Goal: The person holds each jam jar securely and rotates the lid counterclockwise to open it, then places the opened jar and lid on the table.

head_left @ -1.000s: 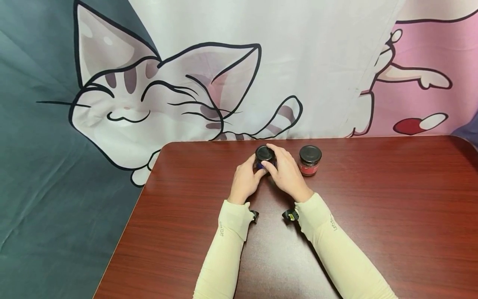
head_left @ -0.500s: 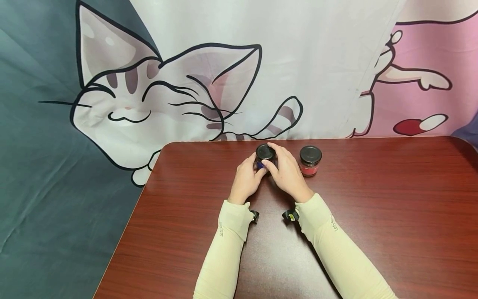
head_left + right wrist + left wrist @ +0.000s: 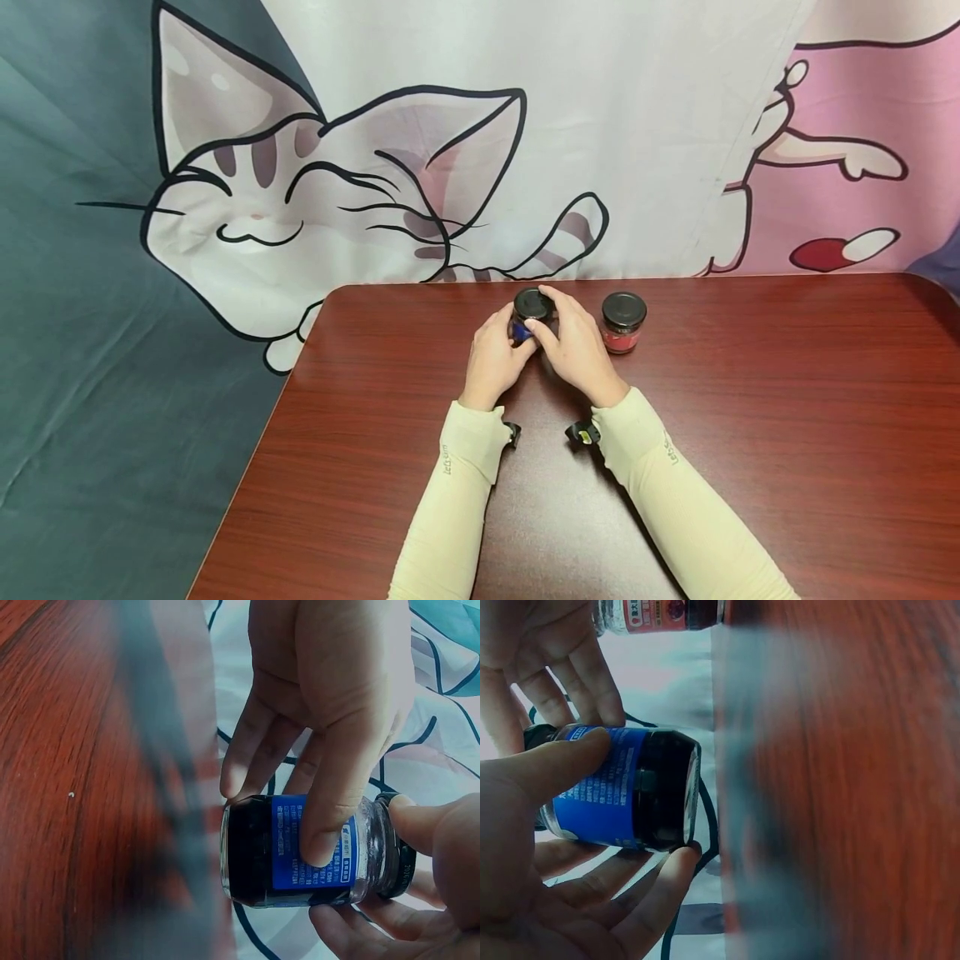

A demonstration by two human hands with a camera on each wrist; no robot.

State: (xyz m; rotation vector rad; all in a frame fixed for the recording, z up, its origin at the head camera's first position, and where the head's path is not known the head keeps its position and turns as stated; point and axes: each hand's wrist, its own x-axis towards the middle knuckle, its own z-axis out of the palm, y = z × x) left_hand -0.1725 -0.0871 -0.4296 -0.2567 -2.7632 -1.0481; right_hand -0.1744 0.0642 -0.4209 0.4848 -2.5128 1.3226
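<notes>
A glass jar with a blue label, dark contents and a black lid is held a little above the table, near its far edge. My left hand grips the jar's body, its thumb lying across the label and its fingers round the other side. On the lid, my right hand has its thumb at the near side and its fingers round the rim, as the right wrist view shows. To the right of that hand stands a second jar with a red label and black lid.
The reddish-brown wooden table has its far edge close behind both jars. A curtain printed with cartoon cats hangs just beyond it. Small dark devices are strapped at both wrists.
The held jar has shifted very slightly, and more of its blue label shows below the lid. Both hands keep their grip. The red-labelled jar has stayed where it was.
</notes>
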